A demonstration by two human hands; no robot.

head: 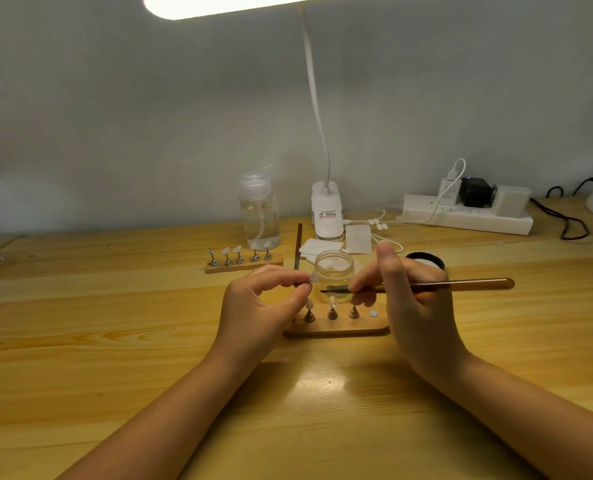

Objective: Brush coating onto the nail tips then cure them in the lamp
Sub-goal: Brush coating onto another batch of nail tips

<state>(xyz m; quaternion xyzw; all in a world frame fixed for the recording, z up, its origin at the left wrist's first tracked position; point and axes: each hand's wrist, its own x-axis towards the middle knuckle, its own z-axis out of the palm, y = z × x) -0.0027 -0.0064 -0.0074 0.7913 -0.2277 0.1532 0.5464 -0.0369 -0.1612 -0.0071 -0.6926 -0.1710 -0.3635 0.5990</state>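
Wooden table (115, 341) against grey wall (149, 116).

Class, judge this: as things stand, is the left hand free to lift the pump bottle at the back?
Probably not yet. The left hand pinches a nail tip, so its grip is taken; the path to the pump bottle crosses the far holder.

A desk lamp (239, 5) glows blown-out overhead, throwing a glare patch on the table (323, 382) below it; beyond that the edges dim, soften and bow.
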